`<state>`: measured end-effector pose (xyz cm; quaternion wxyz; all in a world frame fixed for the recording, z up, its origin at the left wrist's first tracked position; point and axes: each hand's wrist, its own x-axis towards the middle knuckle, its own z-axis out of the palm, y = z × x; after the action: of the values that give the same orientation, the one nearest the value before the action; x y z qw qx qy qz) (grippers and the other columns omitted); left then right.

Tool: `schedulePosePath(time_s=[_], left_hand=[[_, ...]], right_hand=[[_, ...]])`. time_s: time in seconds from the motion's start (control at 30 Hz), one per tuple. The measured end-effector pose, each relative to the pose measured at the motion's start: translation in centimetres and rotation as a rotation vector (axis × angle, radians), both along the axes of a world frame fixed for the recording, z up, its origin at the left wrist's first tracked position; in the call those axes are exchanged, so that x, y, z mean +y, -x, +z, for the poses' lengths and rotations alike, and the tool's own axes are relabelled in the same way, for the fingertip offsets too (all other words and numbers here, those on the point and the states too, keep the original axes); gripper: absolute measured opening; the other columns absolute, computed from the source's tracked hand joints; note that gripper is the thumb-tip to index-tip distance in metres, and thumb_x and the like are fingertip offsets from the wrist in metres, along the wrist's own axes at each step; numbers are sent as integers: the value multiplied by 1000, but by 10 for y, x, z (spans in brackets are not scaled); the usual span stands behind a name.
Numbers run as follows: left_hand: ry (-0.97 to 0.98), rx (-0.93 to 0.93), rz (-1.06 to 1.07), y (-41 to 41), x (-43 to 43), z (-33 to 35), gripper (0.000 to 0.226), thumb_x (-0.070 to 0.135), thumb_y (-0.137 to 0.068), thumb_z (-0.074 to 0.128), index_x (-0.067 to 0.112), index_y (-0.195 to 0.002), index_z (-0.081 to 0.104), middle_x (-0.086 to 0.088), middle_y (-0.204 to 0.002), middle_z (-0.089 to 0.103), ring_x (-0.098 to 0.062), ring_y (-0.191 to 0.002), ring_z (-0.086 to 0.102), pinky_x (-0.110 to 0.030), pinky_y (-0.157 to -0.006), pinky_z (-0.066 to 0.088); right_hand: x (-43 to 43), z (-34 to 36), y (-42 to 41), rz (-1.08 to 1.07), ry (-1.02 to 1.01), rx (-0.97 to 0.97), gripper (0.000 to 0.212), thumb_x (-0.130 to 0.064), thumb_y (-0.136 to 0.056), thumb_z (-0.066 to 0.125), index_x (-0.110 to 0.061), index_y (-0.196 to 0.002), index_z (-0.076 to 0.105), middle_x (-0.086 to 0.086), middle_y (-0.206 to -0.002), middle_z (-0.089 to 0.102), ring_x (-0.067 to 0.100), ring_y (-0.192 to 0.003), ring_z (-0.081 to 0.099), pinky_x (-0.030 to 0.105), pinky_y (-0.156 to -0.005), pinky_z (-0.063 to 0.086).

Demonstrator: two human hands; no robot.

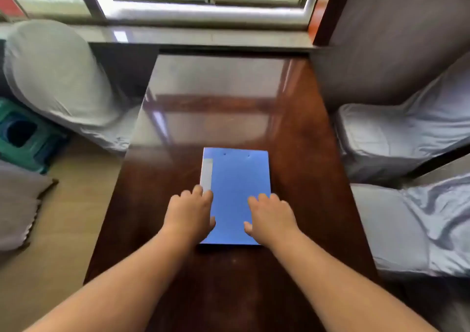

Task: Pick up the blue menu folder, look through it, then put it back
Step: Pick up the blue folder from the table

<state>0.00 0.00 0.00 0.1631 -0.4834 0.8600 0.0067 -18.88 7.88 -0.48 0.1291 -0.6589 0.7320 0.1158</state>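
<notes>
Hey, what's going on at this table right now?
A person is reaching with both bare hands to a closed blue menu folder lying flat on a dark wooden table. The left hand rests at its left edge and the right hand at its right edge. The folder has not been lifted or opened yet. Cloth-covered chairs stand alongside.
</notes>
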Motion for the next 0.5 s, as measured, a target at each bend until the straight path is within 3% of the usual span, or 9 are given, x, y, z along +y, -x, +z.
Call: schedulePosePath(time_s=[0.13, 0.2, 0.3, 0.37, 0.43, 0.5], left_hand=[[-287, -29, 220, -4, 30, -57, 73, 62, -85, 61, 25, -143, 39, -5, -137, 47, -30, -116, 56, -44, -86, 47], [-420, 140, 421, -1, 30, -68, 82, 63, -82, 64, 26, -149, 34, -7, -140, 47, -32, -121, 55, -46, -94, 50], [-440, 405, 703, 8, 19, -74, 94, 56, -81, 72, 21, -156, 27, -12, -142, 51, -38, -124, 57, -48, -96, 50], [-486, 477, 871, 11, 10, -74, 97, 53, -82, 74, 16, -157, 24, -15, -143, 55, -40, -123, 59, -48, -96, 52], [-569, 521, 952, 12, 1, -74, 76, 45, -88, 70, 11, -149, 38, -13, -135, 64, -35, -112, 66, -44, -90, 55], [-612, 637, 969, 12, -6, -71, 46, 36, -95, 65, 12, -132, 52, -8, -121, 68, -24, -93, 67, -38, -71, 53]], right_hand=[[19, -51, -19, -43, -197, -73, 51, -44, -96, 60, -16, -137, 49, 12, -132, 57, 38, -114, 59, 43, -82, 49], [22, -64, -20, -76, -207, -96, 52, -44, -98, 58, -17, -140, 47, 12, -136, 53, 38, -111, 60, 43, -81, 51], [20, -74, -17, -90, -150, -113, 55, -45, -99, 56, -18, -145, 45, 11, -138, 52, 37, -109, 61, 43, -80, 52], [17, -75, -15, -110, -152, -133, 56, -44, -100, 54, -20, -150, 42, 10, -140, 52, 37, -110, 62, 43, -80, 53], [14, -75, -10, -138, -156, -162, 56, -43, -101, 50, -22, -152, 41, 10, -141, 51, 37, -109, 62, 42, -77, 52], [12, -72, -1, -196, -163, -224, 57, -45, -102, 47, -24, -155, 38, 9, -144, 51, 36, -110, 63, 42, -77, 51]])
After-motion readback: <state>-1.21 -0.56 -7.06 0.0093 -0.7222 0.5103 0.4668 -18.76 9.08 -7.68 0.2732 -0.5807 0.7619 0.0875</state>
